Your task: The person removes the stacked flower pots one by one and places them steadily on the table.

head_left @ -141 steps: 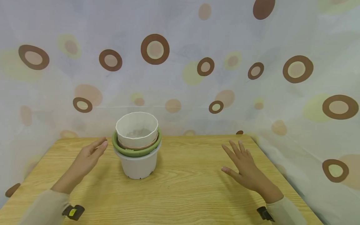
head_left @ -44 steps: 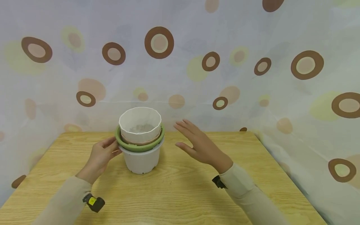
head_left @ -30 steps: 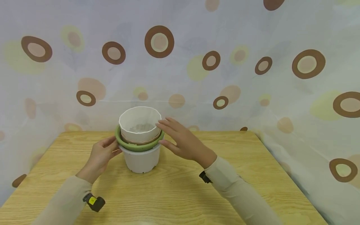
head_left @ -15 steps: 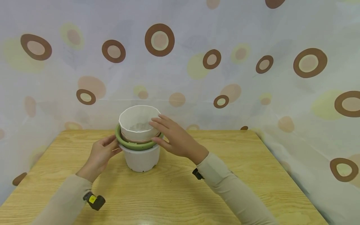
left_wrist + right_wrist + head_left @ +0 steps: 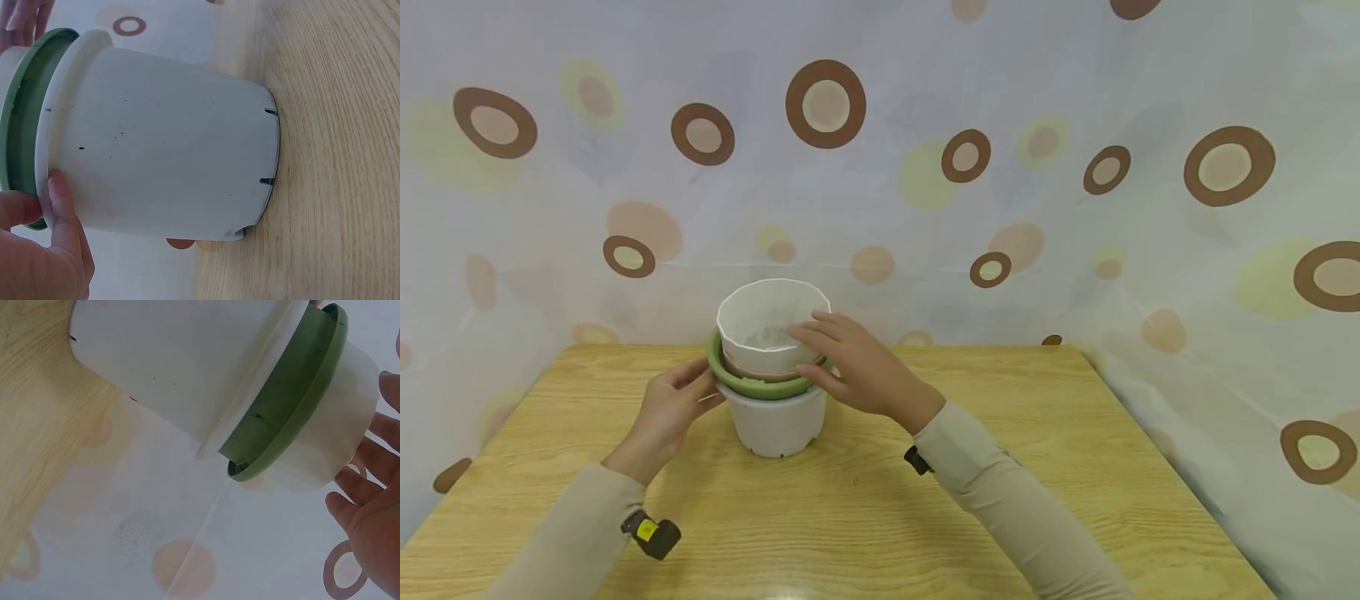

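Several flower pots stand nested in one upright stack, left of centre in the head view. A large white flower pot (image 5: 778,425) is at the bottom. Inside it sits a green flower pot (image 5: 767,388), then one with a thin pinkish rim (image 5: 758,376), and a white faceted pot (image 5: 748,358) tops the stack. My left hand (image 5: 666,417) pinches the left edge; the left wrist view has its thumb at the green rim and a finger under the bottom pot's lip. My right hand (image 5: 868,371), fingers extended, lies along the top pot's right side, overlapping its rim.
The stack rests on a wood-grain table (image 5: 865,517), toward its far edge. Behind and to the right hangs a pale curtain (image 5: 880,192) with brown rings. A black wrist camera (image 5: 655,536) is on the left sleeve, another (image 5: 917,460) on the right.
My left hand has reached the stack's left edge and stayed there. From the table's right side, my right hand has moved left to the top pot. The stack has not visibly moved.
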`<state>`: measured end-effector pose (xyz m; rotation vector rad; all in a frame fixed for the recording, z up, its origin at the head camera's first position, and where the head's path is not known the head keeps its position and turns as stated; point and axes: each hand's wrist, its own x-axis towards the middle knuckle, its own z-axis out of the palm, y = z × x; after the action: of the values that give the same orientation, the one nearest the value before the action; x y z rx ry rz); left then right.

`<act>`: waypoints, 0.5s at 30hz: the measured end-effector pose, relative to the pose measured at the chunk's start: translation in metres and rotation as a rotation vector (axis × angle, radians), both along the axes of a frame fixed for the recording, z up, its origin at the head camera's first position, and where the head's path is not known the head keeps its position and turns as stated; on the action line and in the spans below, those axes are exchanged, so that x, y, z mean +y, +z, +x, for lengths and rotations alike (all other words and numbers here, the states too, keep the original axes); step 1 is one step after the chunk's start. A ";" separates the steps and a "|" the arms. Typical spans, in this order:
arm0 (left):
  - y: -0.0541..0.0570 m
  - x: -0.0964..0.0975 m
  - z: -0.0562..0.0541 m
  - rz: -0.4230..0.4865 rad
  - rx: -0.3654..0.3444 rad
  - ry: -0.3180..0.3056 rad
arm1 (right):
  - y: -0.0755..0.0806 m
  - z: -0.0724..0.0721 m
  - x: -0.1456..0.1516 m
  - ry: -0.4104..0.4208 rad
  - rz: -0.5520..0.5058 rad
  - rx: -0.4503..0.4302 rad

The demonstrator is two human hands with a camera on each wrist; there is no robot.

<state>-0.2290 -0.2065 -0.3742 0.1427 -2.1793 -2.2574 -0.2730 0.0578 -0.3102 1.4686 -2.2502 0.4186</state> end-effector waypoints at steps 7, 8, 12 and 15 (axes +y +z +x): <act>0.000 -0.001 -0.001 0.000 0.001 -0.001 | 0.001 -0.002 -0.005 -0.013 0.015 0.030; 0.000 -0.001 -0.001 0.000 0.001 0.000 | 0.002 -0.002 -0.006 -0.016 0.018 0.026; -0.001 -0.002 -0.001 0.006 0.001 0.001 | 0.004 -0.003 -0.011 -0.036 0.013 0.002; -0.001 -0.002 -0.001 0.011 -0.003 0.000 | 0.005 -0.003 -0.014 -0.060 0.005 -0.016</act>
<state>-0.2296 -0.2080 -0.3755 0.1463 -2.1682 -2.2714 -0.2760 0.0435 -0.3049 1.4007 -2.3030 0.4076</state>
